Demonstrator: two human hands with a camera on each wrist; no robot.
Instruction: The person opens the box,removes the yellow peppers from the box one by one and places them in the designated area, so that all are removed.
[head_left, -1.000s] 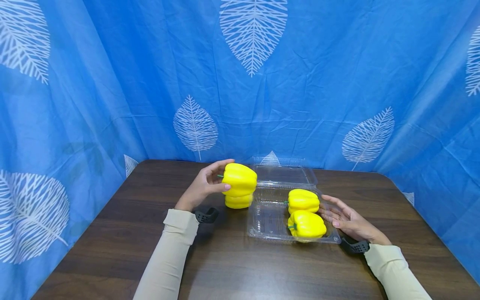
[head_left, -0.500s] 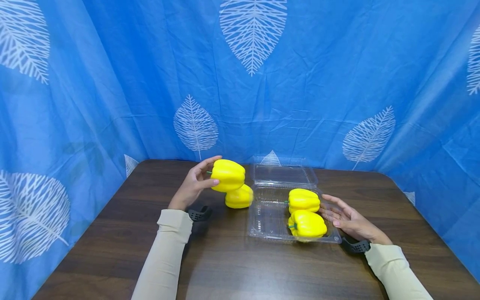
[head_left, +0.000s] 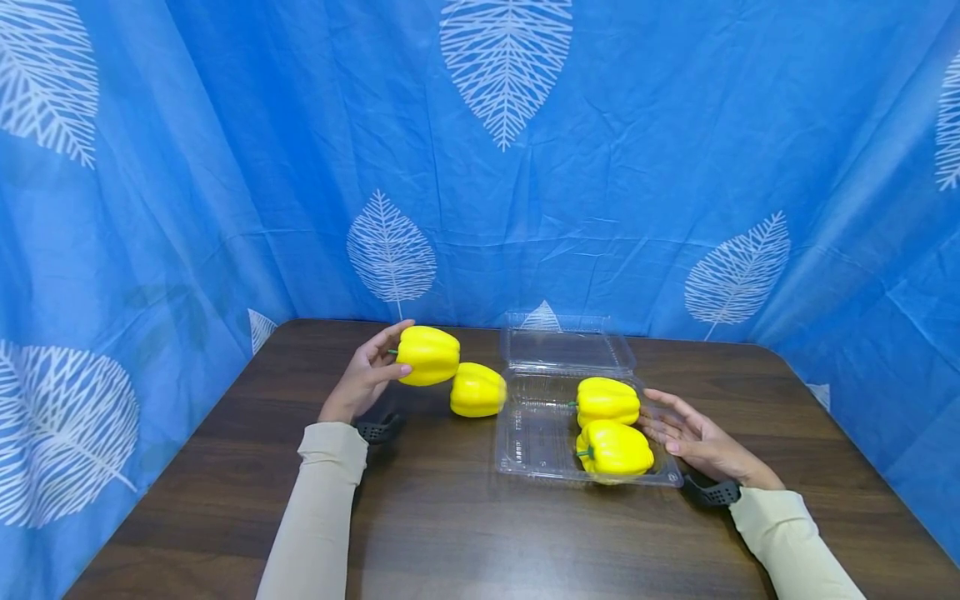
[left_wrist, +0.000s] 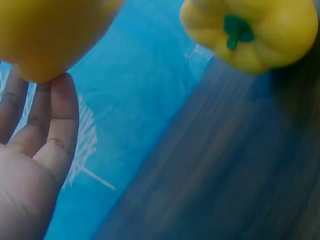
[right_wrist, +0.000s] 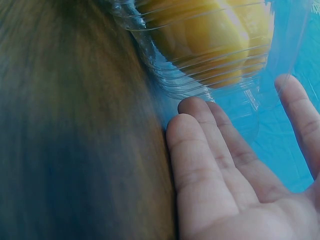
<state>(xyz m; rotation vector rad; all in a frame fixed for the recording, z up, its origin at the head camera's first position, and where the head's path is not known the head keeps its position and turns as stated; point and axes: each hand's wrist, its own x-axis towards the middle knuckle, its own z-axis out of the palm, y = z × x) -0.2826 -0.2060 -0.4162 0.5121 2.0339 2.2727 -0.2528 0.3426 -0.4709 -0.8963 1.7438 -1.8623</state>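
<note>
My left hand (head_left: 363, 377) grips a yellow bell pepper (head_left: 428, 356) between thumb and fingers, left of the container; it also shows in the left wrist view as a yellow pepper (left_wrist: 50, 35) above the fingers (left_wrist: 64, 112). Just right of it, another yellow pepper (head_left: 477, 390) stands beside the clear plastic container (head_left: 532, 467). Inside the container's right half lie two peppers, a rear one (head_left: 607, 400) and a front one (head_left: 617, 448). My right hand (head_left: 701, 442) rests at the container's right side, fingers extended; the right wrist view shows fingertips by the ribbed clear wall (right_wrist: 200, 82).
The container's clear lid (head_left: 566, 348) lies folded back behind it, near the table's rear edge. A dark wooden table (head_left: 465, 533) is under everything, and a blue curtain (head_left: 622, 167) with white leaf prints hangs behind and at both sides.
My left hand has moved left with its pepper, away from the container, and the pepper beneath it has come fully into view. My right hand and the container look unmoved.
</note>
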